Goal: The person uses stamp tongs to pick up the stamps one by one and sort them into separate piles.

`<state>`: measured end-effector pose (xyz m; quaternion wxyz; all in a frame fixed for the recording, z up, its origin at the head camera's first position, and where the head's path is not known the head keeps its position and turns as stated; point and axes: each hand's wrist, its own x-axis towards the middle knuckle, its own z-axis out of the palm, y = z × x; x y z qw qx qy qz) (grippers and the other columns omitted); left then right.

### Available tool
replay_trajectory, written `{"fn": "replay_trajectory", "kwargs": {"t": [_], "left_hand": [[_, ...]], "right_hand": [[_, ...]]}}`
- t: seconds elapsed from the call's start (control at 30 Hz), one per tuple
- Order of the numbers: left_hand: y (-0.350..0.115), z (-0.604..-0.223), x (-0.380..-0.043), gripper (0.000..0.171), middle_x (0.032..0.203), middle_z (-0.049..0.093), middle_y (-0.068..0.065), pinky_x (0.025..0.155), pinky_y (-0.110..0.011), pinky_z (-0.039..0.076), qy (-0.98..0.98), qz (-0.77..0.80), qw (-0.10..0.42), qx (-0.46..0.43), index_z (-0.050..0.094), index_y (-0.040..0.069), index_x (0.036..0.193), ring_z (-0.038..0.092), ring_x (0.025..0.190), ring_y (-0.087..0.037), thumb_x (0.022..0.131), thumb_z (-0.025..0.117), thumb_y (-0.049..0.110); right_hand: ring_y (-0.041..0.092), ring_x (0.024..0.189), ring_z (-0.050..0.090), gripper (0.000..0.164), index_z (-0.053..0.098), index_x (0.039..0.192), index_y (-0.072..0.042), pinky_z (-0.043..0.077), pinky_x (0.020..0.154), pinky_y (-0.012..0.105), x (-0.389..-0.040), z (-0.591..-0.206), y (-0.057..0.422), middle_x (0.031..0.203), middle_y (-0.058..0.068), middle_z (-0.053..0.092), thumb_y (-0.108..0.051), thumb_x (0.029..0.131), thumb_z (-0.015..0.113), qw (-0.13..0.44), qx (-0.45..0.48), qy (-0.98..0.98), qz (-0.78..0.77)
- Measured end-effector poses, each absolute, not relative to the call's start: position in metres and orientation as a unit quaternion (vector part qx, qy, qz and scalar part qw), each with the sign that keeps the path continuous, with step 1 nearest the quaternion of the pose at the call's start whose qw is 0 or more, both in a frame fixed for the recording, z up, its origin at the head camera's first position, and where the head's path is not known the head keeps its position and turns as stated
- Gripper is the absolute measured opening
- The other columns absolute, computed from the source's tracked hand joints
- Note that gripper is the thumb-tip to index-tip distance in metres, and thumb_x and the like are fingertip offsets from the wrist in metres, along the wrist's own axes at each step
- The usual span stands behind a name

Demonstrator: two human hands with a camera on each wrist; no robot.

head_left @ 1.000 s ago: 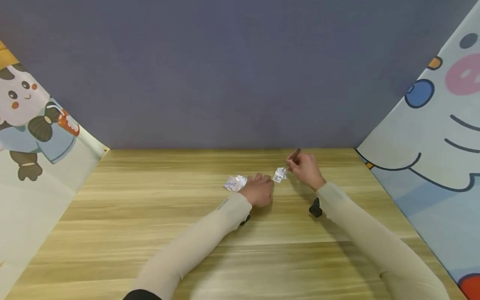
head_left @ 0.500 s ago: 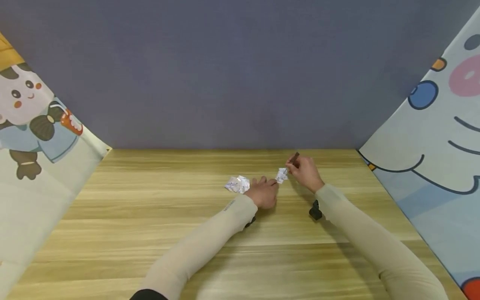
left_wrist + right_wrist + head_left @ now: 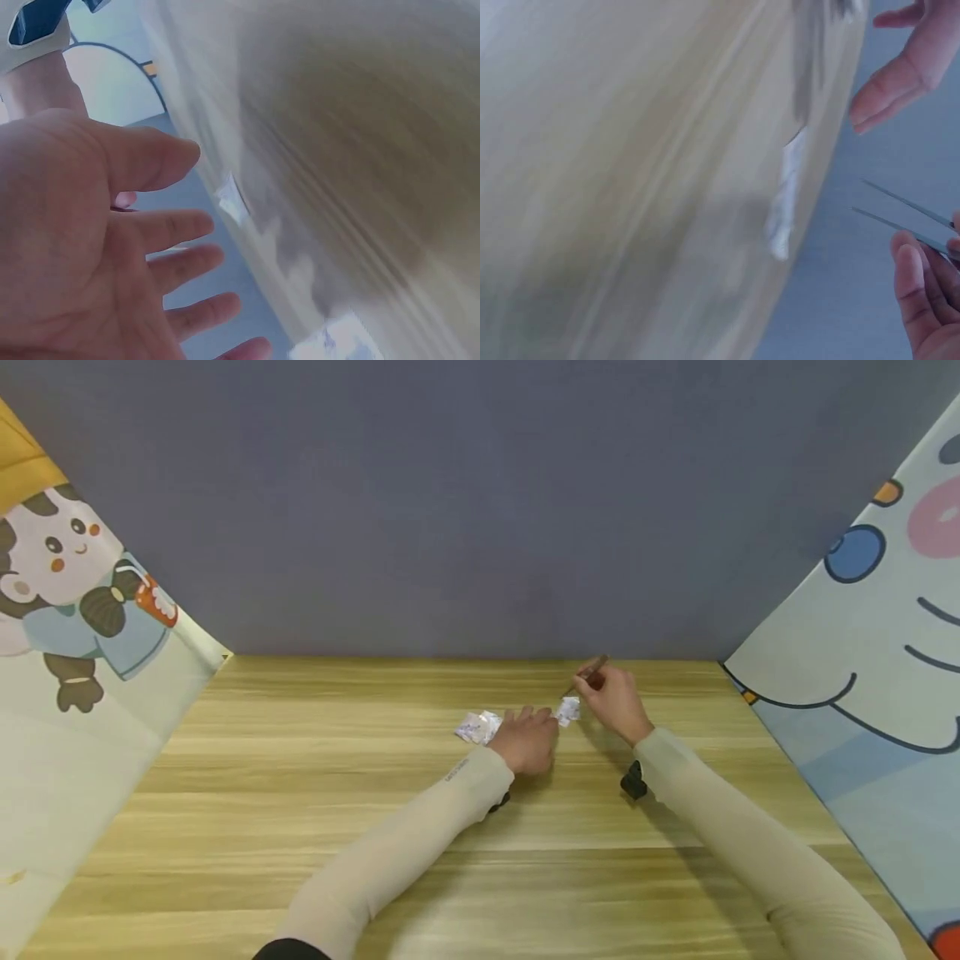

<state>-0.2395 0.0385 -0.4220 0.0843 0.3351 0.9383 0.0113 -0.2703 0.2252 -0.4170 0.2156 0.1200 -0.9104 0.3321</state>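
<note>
My right hand (image 3: 617, 703) pinches a pair of tweezers (image 3: 594, 668) between thumb and fingers. In the right wrist view the two thin prongs of the tweezers (image 3: 909, 203) stand apart with nothing between them. Their tips are just above a small whitish piece with faint purple marks (image 3: 569, 711), which looks like paper or film. Beside this piece, my left hand (image 3: 527, 743) is held palm down, its fingers spread and nearly straight; the left wrist view shows a bare palm. More such printed pieces (image 3: 472, 727) lie past its fingers on the left, partly overlapping each other.
The wood-grain table (image 3: 337, 793) runs back to a grey-blue upright panel (image 3: 465, 510). Cartoon-printed panels flank it: the left panel (image 3: 112, 735) and the right panel (image 3: 862, 668). A black wrist camera (image 3: 633, 781) hangs under my right sleeve.
The tweezer tips have shifted from the small piece's right side to above its upper left. My left hand has slid slightly right, toward that piece. The head view has panned a little.
</note>
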Motion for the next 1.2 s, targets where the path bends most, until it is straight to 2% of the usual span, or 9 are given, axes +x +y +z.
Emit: {"fn": "replay_trajectory", "kwargs": {"t": [0.17,0.4,0.6,0.73,0.87,1.0,1.2], "left_hand": [[0.023,-0.412,-0.237,0.05,0.149,0.032,-0.001,0.103,-0.047,0.027,0.946,0.002,0.083,0.314,0.043,0.017,0.142,0.025,0.135,-0.022,0.095,0.051,0.034],[0.006,-0.41,-0.236,0.051,0.151,0.029,-0.004,0.106,-0.05,0.023,0.948,0.033,0.088,0.305,0.04,0.016,0.144,0.022,0.138,-0.025,0.097,0.049,0.032],[-0.024,-0.412,-0.23,0.049,0.15,0.03,-0.007,0.105,-0.05,0.025,0.949,0.029,0.066,0.308,0.04,0.013,0.144,0.024,0.137,-0.026,0.099,0.046,0.03],[-0.047,-0.414,-0.225,0.049,0.149,0.032,-0.008,0.103,-0.051,0.027,0.949,0.024,0.055,0.309,0.041,0.011,0.143,0.027,0.135,-0.027,0.098,0.047,0.03],[-0.064,-0.417,-0.221,0.051,0.149,0.033,-0.007,0.105,-0.053,0.024,0.947,0.032,0.063,0.313,0.041,0.011,0.143,0.027,0.136,-0.027,0.098,0.047,0.034],[-0.071,-0.419,-0.218,0.051,0.15,0.031,-0.007,0.106,-0.055,0.022,0.943,0.045,0.075,0.32,0.04,0.012,0.144,0.025,0.136,-0.027,0.099,0.047,0.035],[-0.073,-0.425,-0.217,0.052,0.15,0.03,-0.006,0.106,-0.056,0.021,0.943,0.047,0.086,0.318,0.038,0.013,0.145,0.025,0.137,-0.028,0.098,0.049,0.034]], "right_hand": [[0.018,0.071,0.063,0.014,0.069,0.095,-0.009,0.052,0.064,0.038,-0.267,-0.409,0.211,0.085,0.005,0.068,-0.022,0.091,0.064,0.225,0.147,-0.902,0.337],[0.015,0.068,0.063,0.012,0.069,0.094,-0.009,0.051,0.062,0.036,-0.259,-0.409,0.199,0.083,0.003,0.068,-0.02,0.09,0.066,0.231,0.177,-0.899,0.328],[0.011,0.064,0.062,0.011,0.069,0.094,-0.008,0.052,0.058,0.03,-0.255,-0.412,0.186,0.081,0.001,0.068,-0.017,0.089,0.068,0.22,0.219,-0.894,0.323],[0.01,0.063,0.061,0.01,0.069,0.093,-0.007,0.051,0.056,0.027,-0.254,-0.415,0.181,0.079,0.001,0.068,-0.015,0.086,0.07,0.194,0.238,-0.894,0.326],[0.009,0.063,0.06,0.008,0.07,0.091,-0.009,0.05,0.057,0.026,-0.253,-0.419,0.179,0.079,-0.002,0.067,-0.016,0.086,0.071,0.165,0.242,-0.901,0.321],[0.009,0.064,0.061,0.008,0.071,0.091,-0.011,0.05,0.058,0.026,-0.253,-0.422,0.175,0.08,-0.004,0.067,-0.019,0.088,0.069,0.141,0.25,-0.902,0.322],[0.013,0.07,0.065,0.012,0.07,0.095,-0.008,0.052,0.061,0.026,-0.258,-0.425,0.161,0.086,-0.002,0.068,-0.017,0.089,0.067,0.117,0.265,-0.888,0.356]]}}
